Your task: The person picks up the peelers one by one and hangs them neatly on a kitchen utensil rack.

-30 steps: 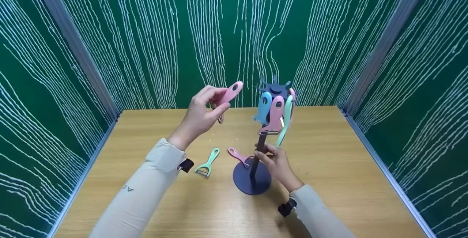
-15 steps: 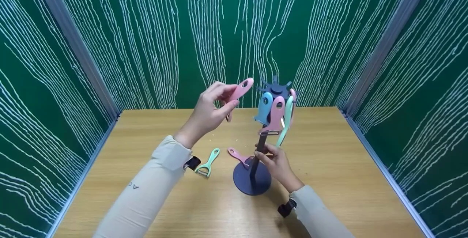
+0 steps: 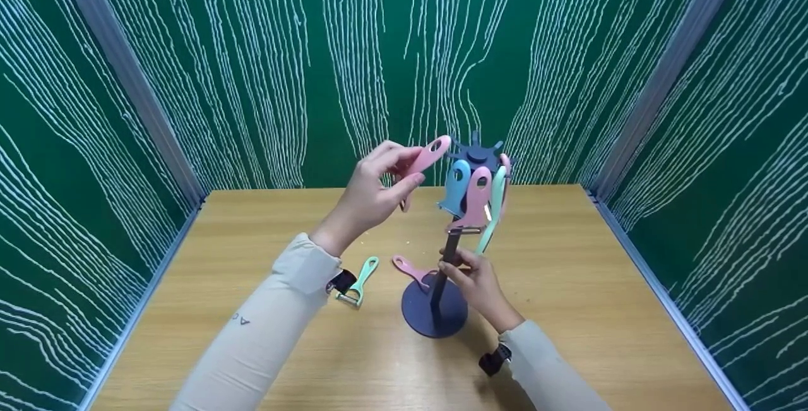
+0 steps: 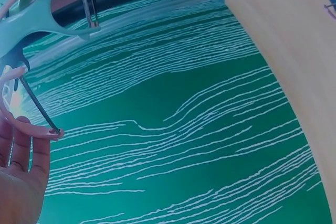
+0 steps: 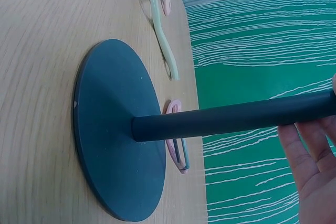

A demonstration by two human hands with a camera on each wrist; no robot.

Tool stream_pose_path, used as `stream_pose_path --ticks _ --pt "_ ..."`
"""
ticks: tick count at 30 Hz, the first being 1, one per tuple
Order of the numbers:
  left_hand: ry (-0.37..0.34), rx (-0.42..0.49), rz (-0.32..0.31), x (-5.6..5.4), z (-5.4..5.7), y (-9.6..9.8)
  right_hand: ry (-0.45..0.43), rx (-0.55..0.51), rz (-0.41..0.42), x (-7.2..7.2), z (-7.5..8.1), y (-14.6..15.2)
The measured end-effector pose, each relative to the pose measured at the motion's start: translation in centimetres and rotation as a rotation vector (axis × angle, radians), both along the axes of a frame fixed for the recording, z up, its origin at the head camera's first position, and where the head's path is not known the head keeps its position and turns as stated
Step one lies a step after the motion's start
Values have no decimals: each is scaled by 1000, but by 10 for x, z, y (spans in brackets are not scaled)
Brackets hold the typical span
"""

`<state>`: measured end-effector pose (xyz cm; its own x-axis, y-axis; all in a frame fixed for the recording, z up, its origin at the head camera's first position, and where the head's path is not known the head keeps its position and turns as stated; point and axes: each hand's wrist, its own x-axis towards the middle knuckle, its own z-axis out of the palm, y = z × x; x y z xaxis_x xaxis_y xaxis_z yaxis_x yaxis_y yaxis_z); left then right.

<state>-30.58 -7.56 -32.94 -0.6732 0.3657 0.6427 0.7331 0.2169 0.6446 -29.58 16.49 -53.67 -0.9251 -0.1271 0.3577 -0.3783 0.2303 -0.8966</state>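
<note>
1. Nearest, the round base stands flat slightly right of the tabletop's middle, its breadth probably there to support the weight above.
2. The right hand grips the dark pole below the hanging peelers, seemingly to steady the stand, which appears tilted in the head view.
3. Left of the base, a green Y-peeler lies with its blade towards the tabletop's near edge.
4. Just beyond the base, a loose pink Y-peeler points its handle towards the far left corner; whether it touches the base I cannot tell.
5. The left hand pinches the held pink peeler in the air, beside the rack and towards the tabletop's far edge. Its holed handle end projects free, likely so that the hole is unobstructed; the blade end hangs below the fingers. Contact with a hook is unclear.
6. A blue peeler, a front pink peeler, a green hanging peeler and a partly hidden pink peeler hang handle-up, their holes apparently serving as hangers.
7. Above them the hook wheel spreads its prongs outward, presumably to keep the peelers apart.
</note>
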Motion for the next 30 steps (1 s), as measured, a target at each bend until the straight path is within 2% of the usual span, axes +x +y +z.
stream_pose_path --ticks 10,21,30 --pt "-28 -7 -35 -2 -7 9 -6 12 -5 0 -1 1" --pt "-43 -1 -28 -2 -15 16 -25 17 -6 1 0 1" --pt "-22 15 -24 -1 -26 21 31 -30 8 0 -1 0"
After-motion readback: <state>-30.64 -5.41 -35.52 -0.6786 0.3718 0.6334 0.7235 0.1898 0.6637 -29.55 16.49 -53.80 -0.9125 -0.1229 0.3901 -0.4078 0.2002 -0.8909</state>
